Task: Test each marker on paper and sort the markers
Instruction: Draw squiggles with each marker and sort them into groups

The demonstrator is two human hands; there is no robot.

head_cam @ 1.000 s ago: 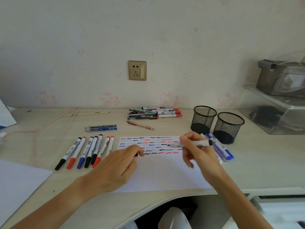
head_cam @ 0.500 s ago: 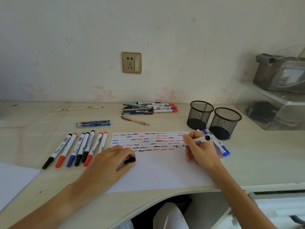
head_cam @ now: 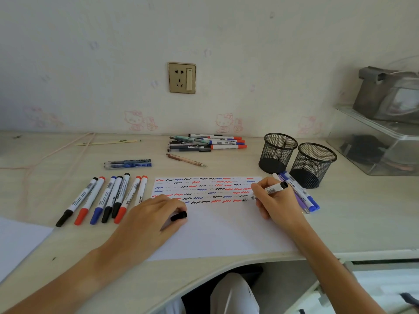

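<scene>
A white sheet of paper (head_cam: 217, 232) lies in front of me, its top part filled with rows of red, blue and black squiggles. My right hand (head_cam: 275, 203) grips an uncapped black marker (head_cam: 271, 189) with its tip down on the paper at the right end of the lowest row. My left hand (head_cam: 152, 219) rests on the paper and holds the black cap (head_cam: 179, 215) in its fingers. A row of several capped markers (head_cam: 106, 198) lies left of the paper. Several more markers (head_cam: 210, 142) are piled near the wall. A few blue markers (head_cam: 301, 196) lie right of my right hand.
Two black mesh pen cups (head_cam: 297, 158) stand at the right behind the paper. A brown pen (head_cam: 187, 160) and a blue pen pack (head_cam: 128, 164) lie behind the paper. Another white sheet (head_cam: 15, 241) sits at the left edge. A clear container (head_cam: 381, 143) stands at the far right.
My right hand lowered the uncapped marker from above the paper until its tip met the sheet. My left hand stayed on the paper with the cap. The camera tilted down.
</scene>
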